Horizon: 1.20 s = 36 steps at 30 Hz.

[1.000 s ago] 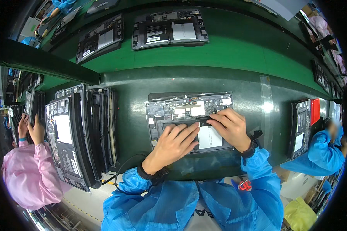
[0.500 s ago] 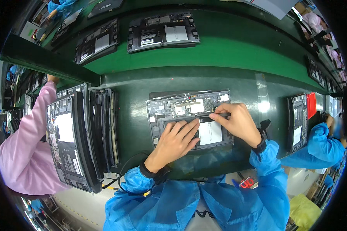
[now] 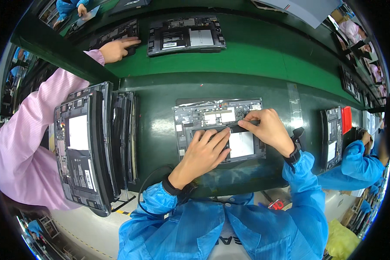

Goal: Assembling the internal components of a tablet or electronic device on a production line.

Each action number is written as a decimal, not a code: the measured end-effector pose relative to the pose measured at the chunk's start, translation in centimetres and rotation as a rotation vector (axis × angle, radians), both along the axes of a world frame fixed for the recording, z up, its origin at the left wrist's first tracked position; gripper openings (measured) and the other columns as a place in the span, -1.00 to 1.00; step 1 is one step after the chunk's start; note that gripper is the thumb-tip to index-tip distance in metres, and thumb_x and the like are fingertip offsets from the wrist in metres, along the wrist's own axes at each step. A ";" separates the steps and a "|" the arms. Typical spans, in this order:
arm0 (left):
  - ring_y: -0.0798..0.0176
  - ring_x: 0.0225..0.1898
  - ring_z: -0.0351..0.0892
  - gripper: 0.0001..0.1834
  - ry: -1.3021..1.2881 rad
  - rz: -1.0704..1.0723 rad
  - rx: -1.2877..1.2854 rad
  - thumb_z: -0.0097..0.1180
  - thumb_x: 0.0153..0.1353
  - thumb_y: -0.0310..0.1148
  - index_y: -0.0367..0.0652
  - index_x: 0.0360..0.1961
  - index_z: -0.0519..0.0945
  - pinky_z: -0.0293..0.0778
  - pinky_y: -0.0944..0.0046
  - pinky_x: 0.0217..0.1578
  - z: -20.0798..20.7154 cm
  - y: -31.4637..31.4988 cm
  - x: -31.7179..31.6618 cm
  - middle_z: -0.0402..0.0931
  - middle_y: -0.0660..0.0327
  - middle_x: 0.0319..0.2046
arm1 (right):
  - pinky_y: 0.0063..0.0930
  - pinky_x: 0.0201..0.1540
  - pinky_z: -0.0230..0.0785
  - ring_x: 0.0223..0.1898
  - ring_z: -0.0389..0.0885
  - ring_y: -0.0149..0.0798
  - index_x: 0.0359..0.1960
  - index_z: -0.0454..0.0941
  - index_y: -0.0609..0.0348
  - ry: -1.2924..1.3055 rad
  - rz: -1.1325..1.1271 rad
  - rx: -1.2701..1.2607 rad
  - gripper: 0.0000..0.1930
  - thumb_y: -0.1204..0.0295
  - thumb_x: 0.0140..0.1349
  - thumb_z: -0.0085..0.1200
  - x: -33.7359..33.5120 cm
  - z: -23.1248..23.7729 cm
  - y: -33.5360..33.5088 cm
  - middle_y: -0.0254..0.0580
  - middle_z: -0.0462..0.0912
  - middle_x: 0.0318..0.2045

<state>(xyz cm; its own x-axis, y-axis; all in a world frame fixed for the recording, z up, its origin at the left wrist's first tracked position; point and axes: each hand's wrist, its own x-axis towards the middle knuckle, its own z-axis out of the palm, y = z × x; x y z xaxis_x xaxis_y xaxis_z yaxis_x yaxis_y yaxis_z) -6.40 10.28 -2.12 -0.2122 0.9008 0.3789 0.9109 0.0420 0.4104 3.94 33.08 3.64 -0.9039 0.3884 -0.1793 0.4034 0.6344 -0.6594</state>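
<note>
An opened laptop base [image 3: 186,113] lies on the green bench in front of me. Its circuit board [image 3: 216,116] runs along the far side, with a black battery bearing a white label [image 3: 242,144] nearer me. My left hand [image 3: 203,151] rests palm down on the battery's left part, fingers stretched out. At the battery's far right edge my right hand [image 3: 264,128] is closed in a pinch on a thin black strip [image 3: 239,128], partly hidden by the fingers. The left fingertips touch or nearly touch the strip's left end. Both wrists wear black bands.
A stack of opened laptop bases [image 3: 89,147] stands on edge at my left, beside a co-worker's pink sleeve [image 3: 34,112]. Another base [image 3: 332,138] and a red tray [image 3: 346,120] are at right. More bases [image 3: 182,37] sit on the green conveyor beyond a raised ledge.
The co-worker's pink-sleeved arm has reached forward onto a laptop base on the conveyor. My view has shifted slightly; both my hands keep nearly the same place on the laptop base.
</note>
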 end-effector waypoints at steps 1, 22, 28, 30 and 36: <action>0.15 0.08 0.51 -0.51 0.000 0.004 0.002 0.33 0.29 -0.21 -0.25 0.17 0.68 0.40 0.13 0.05 0.0 0.0 0.0 0.58 0.28 0.28 | -0.18 -0.26 0.59 -0.37 0.80 0.12 -0.32 0.80 0.28 0.008 0.006 0.003 -0.69 0.21 0.25 0.41 0.0 0.0 0.0 0.14 0.77 -0.43; 0.17 0.06 0.49 -0.52 0.061 0.011 0.004 0.32 0.30 -0.18 -0.28 0.13 0.69 0.42 0.13 0.03 0.1 0.1 -0.1 0.58 0.25 0.25 | -0.21 -0.19 0.59 -0.30 0.82 0.06 -0.28 0.80 0.29 -0.004 -0.004 -0.078 -0.69 0.22 0.28 0.39 -0.3 -1.4 0.2 0.12 0.79 -0.38; 0.17 0.07 0.50 -0.52 0.045 0.014 -0.003 0.34 0.28 -0.21 -0.21 0.17 0.68 0.41 0.13 0.07 0.0 0.3 0.1 0.57 0.31 0.28 | -0.19 -0.21 0.60 -0.32 0.82 0.07 -0.29 0.80 0.29 0.047 -0.001 -0.086 -0.69 0.22 0.28 0.40 0.0 -1.8 0.5 0.13 0.78 -0.39; 0.17 0.08 0.50 -0.51 0.044 0.024 0.004 0.34 0.28 -0.21 -0.20 0.18 0.68 0.41 0.13 0.07 -0.2 0.2 0.2 0.57 0.31 0.28 | -0.17 -0.24 0.59 -0.34 0.81 0.08 -0.30 0.79 0.28 0.079 0.009 -0.070 -0.69 0.22 0.29 0.39 0.1 -1.5 0.4 0.13 0.78 -0.40; 0.18 0.05 0.48 -0.52 0.065 0.024 0.006 0.30 0.32 -0.19 -0.25 0.16 0.68 0.40 0.11 0.05 0.0 0.1 0.1 0.58 0.27 0.25 | -0.16 0.11 0.25 -0.09 0.53 -0.02 -0.03 0.59 0.26 0.251 0.122 0.404 -0.62 0.22 0.30 0.32 -0.6 -0.6 -1.0 -0.09 0.63 -0.24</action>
